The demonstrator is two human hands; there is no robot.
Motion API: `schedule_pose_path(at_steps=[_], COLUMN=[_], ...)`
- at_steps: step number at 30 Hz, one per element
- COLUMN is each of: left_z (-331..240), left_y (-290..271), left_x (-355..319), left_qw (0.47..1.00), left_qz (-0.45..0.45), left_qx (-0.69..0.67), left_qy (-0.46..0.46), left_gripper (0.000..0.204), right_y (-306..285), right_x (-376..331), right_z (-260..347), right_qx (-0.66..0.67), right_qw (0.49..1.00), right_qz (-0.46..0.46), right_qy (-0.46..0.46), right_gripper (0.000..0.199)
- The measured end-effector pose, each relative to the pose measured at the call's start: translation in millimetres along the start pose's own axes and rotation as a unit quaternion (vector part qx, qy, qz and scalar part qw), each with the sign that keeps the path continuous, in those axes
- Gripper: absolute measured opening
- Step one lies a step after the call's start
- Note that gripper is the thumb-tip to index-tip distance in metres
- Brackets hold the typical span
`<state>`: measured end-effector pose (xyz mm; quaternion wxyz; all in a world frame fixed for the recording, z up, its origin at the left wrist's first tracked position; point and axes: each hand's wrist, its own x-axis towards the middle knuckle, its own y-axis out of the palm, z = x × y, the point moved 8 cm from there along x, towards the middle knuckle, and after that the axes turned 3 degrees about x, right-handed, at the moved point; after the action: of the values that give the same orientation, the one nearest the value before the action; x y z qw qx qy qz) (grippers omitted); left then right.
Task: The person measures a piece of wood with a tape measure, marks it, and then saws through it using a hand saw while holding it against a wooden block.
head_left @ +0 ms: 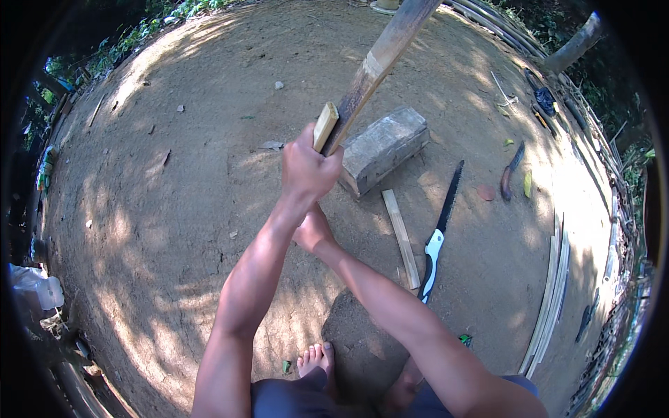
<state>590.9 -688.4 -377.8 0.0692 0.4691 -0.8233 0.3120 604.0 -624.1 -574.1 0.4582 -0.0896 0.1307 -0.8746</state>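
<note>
My left hand [310, 167] is closed around the lower part of a long brown bamboo pole [380, 63] that slants up and right out of view. A short pale bamboo piece [325, 125] sticks up from the same fist, lying along the pole. Below it, my right hand [313, 230] looks closed, partly covered by my left wrist; what it grips is hidden. Just beyond my hands a squared wooden block [387, 150] rests on the ground. A flat bamboo strip [401, 240] and a folding saw [440, 233] with a black blade and white-black handle lie to the right.
A curved knife [511, 171] with a brown handle lies on the dirt further right. Long thin bamboo strips [550, 299] lie at the right. A clear plastic container [47, 292] stands at the left edge. My bare foot [317, 362] is near the bottom.
</note>
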Motion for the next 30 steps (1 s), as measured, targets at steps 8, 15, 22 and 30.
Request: schedule_pose_path(at_steps=[8, 15, 22, 30], left_z=[66.4, 110.7, 114.2, 112.1], left_y=[47.3, 66.9, 61.2, 61.4], left_x=[-31.1, -49.5, -33.5, -19.3], left_qw=[0.934, 0.920, 0.906, 0.893], left_qz=[0.193, 0.216, 0.223, 0.213], left_qx=[0.300, 0.327, 0.360, 0.397], left_qy=[-0.005, 0.013, -0.001, 0.008], left_gripper=[0.031, 0.027, 0.024, 0.022], right_y=[-260.5, -266.8, -261.2, -204.2], right_x=[-131.1, -199.2, -229.2, -149.4], right_z=[-33.1, -105.5, -58.6, 27.1], right_qx=[-0.465, -0.392, 0.045, -0.117], right_qw=[0.873, 0.851, 0.884, 0.981], right_qz=[-0.052, -0.032, -0.372, 0.020], right_qy=[0.134, 0.349, 0.281, 0.153], right_gripper=[0.065, 0.095, 0.059, 0.060])
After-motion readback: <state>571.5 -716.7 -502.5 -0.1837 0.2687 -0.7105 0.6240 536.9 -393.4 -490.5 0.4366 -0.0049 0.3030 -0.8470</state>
